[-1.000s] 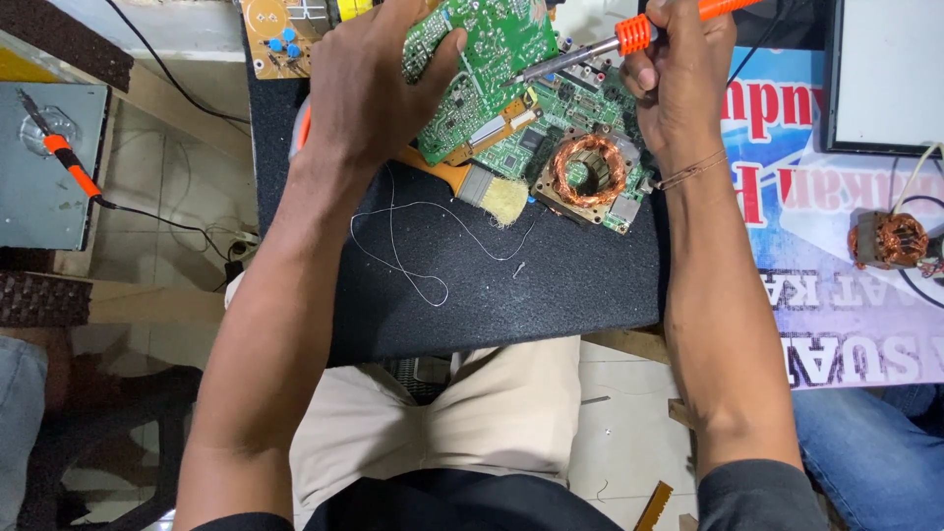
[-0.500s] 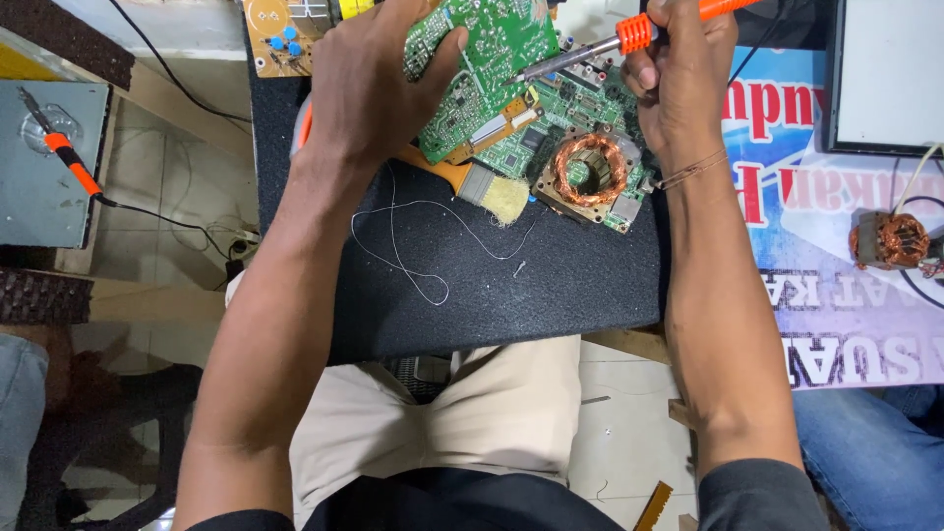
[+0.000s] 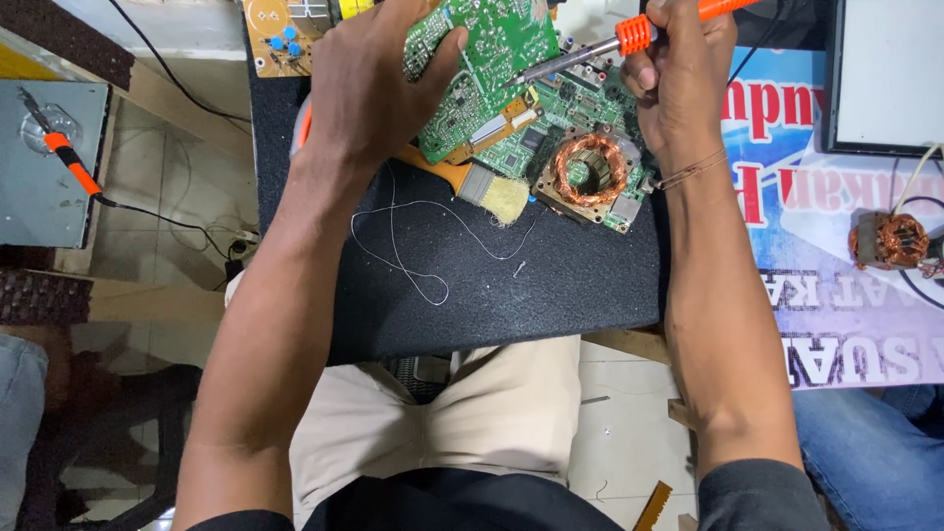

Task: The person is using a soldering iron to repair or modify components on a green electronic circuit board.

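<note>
While we look down from the head camera, we log these items:

Left hand: our left hand (image 3: 369,84) lies palm down near the mat's far edge, fingers closed over the left side of the green board (image 3: 487,59), holding it tilted.
Right hand: our right hand (image 3: 678,84) is clenched around the orange handle of the iron (image 3: 629,34); a thin cord circles the wrist.
Iron: its metal shaft slants down and left from the handle, the tip touching the green board's face.
Green board: it sits at the mat's far edge, propped over a second board (image 3: 565,128).
Second board: green, partly covered, carrying a copper coil (image 3: 590,169) on its near right part.
Brush: a brush (image 3: 487,192) with a wooden handle and pale bristles lies just beside the coil, its handle running under the green board.
Wire: a thin wire (image 3: 413,251) loops across the mat's middle.
Mat: the black mat (image 3: 551,285) carries all of the above, over our lap.
Brown board: a brown board (image 3: 280,29) with blue parts lies at the mat's far left corner.
Banner: a printed banner (image 3: 826,295) lies right of the mat, with a small motor (image 3: 890,241) on it.
Metal box: a grey box (image 3: 44,167) stands well apart at left, an orange-handled tool (image 3: 64,152) on top.
</note>
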